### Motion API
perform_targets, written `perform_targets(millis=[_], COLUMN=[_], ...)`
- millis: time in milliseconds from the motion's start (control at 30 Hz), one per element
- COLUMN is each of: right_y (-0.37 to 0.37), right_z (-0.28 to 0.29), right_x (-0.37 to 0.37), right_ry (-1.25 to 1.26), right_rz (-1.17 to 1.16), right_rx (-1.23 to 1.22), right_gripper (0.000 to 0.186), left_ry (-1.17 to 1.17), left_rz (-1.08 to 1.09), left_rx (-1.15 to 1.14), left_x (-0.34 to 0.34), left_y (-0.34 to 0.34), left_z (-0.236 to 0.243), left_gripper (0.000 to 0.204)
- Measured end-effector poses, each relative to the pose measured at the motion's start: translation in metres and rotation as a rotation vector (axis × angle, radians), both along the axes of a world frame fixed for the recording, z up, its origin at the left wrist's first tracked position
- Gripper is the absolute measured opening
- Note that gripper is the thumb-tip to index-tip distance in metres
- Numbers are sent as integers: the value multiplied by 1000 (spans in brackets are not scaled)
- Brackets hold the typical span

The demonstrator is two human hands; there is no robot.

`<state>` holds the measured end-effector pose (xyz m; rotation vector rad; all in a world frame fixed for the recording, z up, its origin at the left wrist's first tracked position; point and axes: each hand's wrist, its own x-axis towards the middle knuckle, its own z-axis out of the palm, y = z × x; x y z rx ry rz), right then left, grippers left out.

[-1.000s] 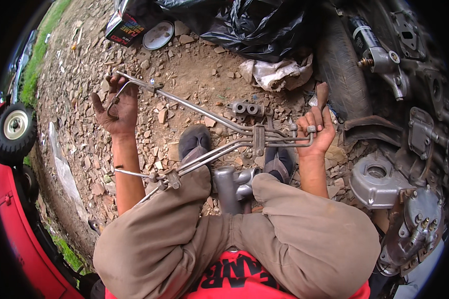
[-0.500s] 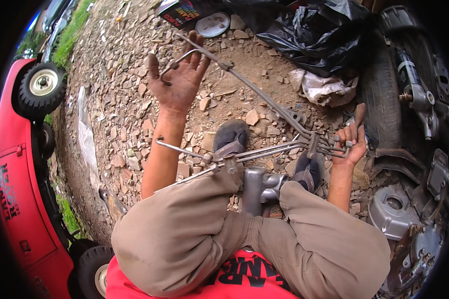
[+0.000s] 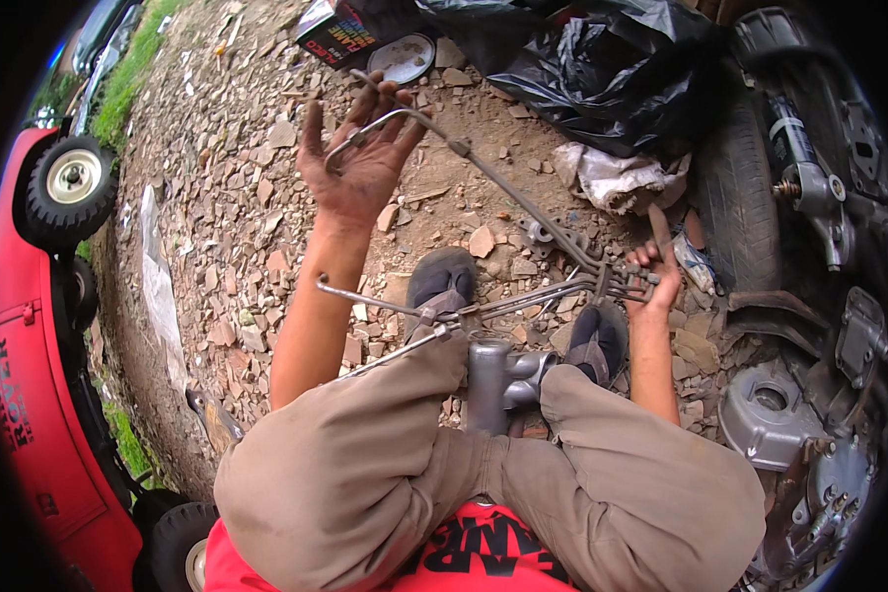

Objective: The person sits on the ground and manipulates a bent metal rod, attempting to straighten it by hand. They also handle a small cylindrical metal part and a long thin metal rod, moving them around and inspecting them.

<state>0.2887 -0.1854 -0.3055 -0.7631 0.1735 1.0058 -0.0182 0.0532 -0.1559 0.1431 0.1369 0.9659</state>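
A bundle of thin bent metal pipes (image 3: 538, 209), like engine injector lines, spans the space between my hands above my lap and feet. My right hand (image 3: 655, 283) is closed round the clamped end, where several pipes meet. A brown flat strip (image 3: 659, 232) sticks up beside its fingers; its kind is unclear. My left hand (image 3: 357, 168) is palm up with fingers spread, and the far hooked pipe ends lie across its palm and fingers. Other pipe ends reach left over my knee. Below them, between my legs, stands a grey metal pipe fitting (image 3: 487, 385).
Broken stones (image 3: 237, 247) cover the ground. At right lie a tyre (image 3: 740, 197), a cast metal housing (image 3: 765, 414) and other engine parts. Black plastic bags (image 3: 592, 84), a round lid (image 3: 403, 58) and a box (image 3: 337, 35) are at the far side. A red vehicle (image 3: 39, 375) stands at left.
My right hand has shifted a little to the left with the pipes. The far pipe ends have turned slightly over my left hand, whose fingers are somewhat more bent. The view has shifted slightly.
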Motion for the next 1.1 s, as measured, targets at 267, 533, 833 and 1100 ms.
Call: perform_targets(millis=[267, 533, 833, 1100], right_y=[0, -34, -37, -55], right_z=[-14, 9, 20, -12], right_x=[-17, -92, -99, -104], right_ry=[-1492, -1805, -2006, -1941], right_rz=[74, 544, 767, 782], right_rx=[-555, -122, -110, -389], right_gripper=[33, 46, 86, 102], left_ry=[188, 31, 35, 56], left_rz=[58, -11, 62, 31], left_rx=[136, 130, 61, 102], left_x=[-37, -53, -59, -61], left_y=[-7, -8, -14, -14], left_z=[-18, -35, -35, -35], left_gripper=[71, 70, 64, 61])
